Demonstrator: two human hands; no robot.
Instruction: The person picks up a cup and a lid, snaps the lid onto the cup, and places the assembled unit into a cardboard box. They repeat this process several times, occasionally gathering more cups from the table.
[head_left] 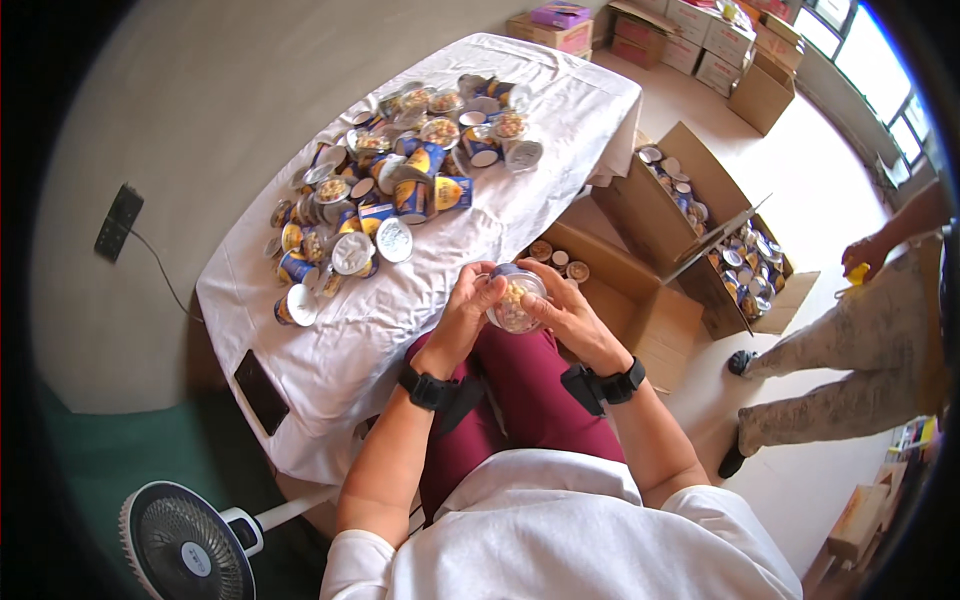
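Between both hands, above my lap, is a small snack cup [516, 305] with a clear plastic dome and pale yellow pieces visible inside. My left hand [468, 308] grips its left side, the thumb pressed on the dome. My right hand [574, 318] closes round the other side, its thumb also against the plastic. To the left and ahead, a heap of blue and yellow cups [410, 190] covers much of the white-clothed table [560, 120]; some lie tipped over, some show clear domes. Just beyond my right hand stands an open cardboard box [625, 320] with several cups in it.
More open boxes [715, 240] filled with cups stand on the right. A person [850, 370] stands beside them, a yellow thing in one hand. A phone [262, 392] lies on the table's near left corner, above a fan [190, 545]. Stacked cartons [700, 45] line the far wall.
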